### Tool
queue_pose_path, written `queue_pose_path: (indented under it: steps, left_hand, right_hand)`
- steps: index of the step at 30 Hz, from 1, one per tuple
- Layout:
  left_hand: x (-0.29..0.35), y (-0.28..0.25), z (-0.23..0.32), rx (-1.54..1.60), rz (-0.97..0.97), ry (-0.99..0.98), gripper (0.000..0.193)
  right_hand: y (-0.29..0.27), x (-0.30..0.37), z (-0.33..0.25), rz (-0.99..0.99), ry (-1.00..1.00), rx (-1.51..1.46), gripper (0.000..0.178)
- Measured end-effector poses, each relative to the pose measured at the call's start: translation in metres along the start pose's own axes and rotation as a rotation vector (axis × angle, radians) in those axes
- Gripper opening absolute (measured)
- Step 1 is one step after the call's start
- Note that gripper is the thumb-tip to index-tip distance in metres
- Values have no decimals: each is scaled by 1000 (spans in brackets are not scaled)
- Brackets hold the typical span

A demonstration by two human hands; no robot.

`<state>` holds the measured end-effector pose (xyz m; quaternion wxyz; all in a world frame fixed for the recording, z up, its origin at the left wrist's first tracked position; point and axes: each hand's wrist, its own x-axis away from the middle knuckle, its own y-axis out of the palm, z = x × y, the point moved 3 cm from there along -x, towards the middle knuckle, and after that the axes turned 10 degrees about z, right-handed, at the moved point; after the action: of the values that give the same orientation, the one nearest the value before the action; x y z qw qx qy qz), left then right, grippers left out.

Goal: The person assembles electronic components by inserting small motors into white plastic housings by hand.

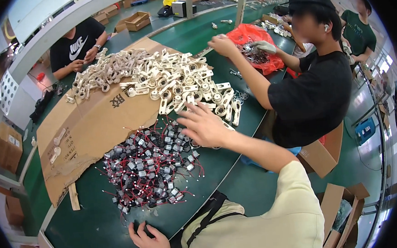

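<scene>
My right hand (204,126) reaches over the near edge of a heap of cream plastic parts (177,81), its fingers spread and nothing visible in it. The parts are long, with a round ring end. My left hand (150,240) is at the near table edge, fingers apart and slightly bent, with no object visible in it. Between my hands lies a pile of small grey and black motors (151,166) with red wires and white connectors. Thin rings lie partly hidden beside my right hand.
A torn cardboard sheet (95,126) lies under part of the cream heap on the green table (211,169). At right a co-worker (315,79) handles metal pieces in a red bag (266,41). Another person (76,49) sits across. An open carton (322,152) stands right of the table.
</scene>
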<state>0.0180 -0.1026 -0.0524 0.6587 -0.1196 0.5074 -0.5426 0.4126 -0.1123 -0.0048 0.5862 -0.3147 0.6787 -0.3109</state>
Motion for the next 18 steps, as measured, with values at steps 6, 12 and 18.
queue_pose_path:
  steps: [6, 12, 18]
  left_hand:
    - [3, 2, -1, 26, 17, 48, 17]
    - [3, 4, 8, 4, 76, 73, 15]
    - [4, 4, 10, -44, 140, 37, 13]
  right_hand:
    - [20, 52, 3, -29, -3, 101, 43]
    - [23, 37, 23, 71, 56, 63, 37]
    - [37, 21, 6, -31, 30, -2, 45]
